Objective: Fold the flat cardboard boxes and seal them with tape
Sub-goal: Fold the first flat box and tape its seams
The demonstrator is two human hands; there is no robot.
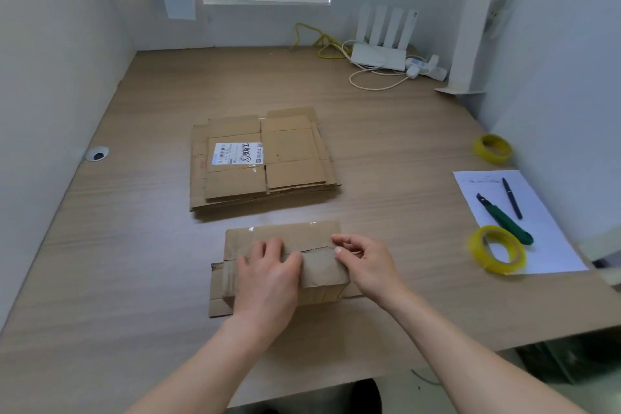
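Nearest to me, my two bare forearms reach forward over a wooden table (386,151). My left hand (268,274) lies palm down on a small cardboard box (292,262) that sits at the near middle of the table, its fingers straight and relaxed, pressing the folded flap flat. My right hand (364,262) is at the box's right end, thumb and forefinger curled and pinching the edge of the flap where its torn seam runs. Clear tape glints along the box's far edge. I can read no writing on this box.

To my right, a white sheet of paper (544,245) lies on the table. On it rest a roll of yellow-tinted clear tape (497,250), a green utility knife (504,218) and a dark pen (511,198). Faint print heads the sheet, too small to read.

Farther out, in the middle of the table, lies a stack of flattened cardboard boxes (263,163). The top one bears a white shipping label (238,153) with a barcode and handwritten digits that look like "3082"; the finer print is unreadable.

A second yellow tape roll (492,148) sits near the right wall. At the far right corner stands a white router (379,55) with four upright antennas, beside yellow and white cables and a power strip. A round cable grommet (96,154) sits by the left wall.
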